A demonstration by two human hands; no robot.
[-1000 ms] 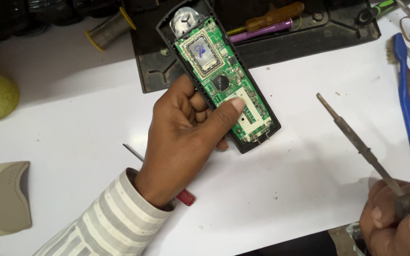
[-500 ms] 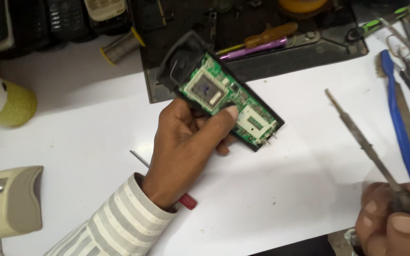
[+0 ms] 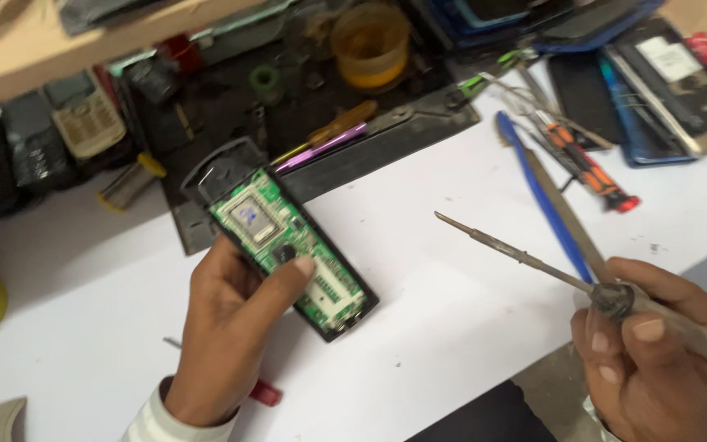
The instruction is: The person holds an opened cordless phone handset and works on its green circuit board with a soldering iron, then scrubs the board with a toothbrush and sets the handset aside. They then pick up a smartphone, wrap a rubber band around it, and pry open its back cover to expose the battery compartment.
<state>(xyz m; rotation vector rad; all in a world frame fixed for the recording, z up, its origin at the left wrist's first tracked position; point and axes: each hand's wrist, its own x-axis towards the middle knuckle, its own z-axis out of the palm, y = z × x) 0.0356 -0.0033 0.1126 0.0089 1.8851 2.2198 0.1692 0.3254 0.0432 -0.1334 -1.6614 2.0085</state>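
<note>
1. The left hand (image 3: 222, 344) has its grip closed on an opened handset (image 3: 288, 250), green circuit board (image 3: 284, 237) facing up. The thumb lies across the board's middle and the fingers wrap underneath. The handset sits low over the white surface (image 3: 452, 344), its far end over the edge of the dark work mat (image 3: 321, 155). It looks pinched at one end only, so I'd worry it could pivot or slip if anything pushes on the far end.

2. The right hand (image 3: 648, 352) is clenched on a soldering iron (image 3: 533, 260), tip in the air, well apart from the board and aimed its way. If it is hot, a careless swing toward the left thumb would burn skin, and a touch in the wrong spot could lift or bridge the small parts.

3. The thumb covers part of the board, so some parts are hidden from where I stand; pressure there could flex it.

4. A red-handled screwdriver (image 3: 259, 391) lies just beside the left wrist, half hidden under the hand. It could roll or get knocked.

5. The blue tool (image 3: 538, 192) and the orange-handled screwdriver (image 3: 587, 168) lie near the iron's path; a dragged sleeve might sweep them.
</note>
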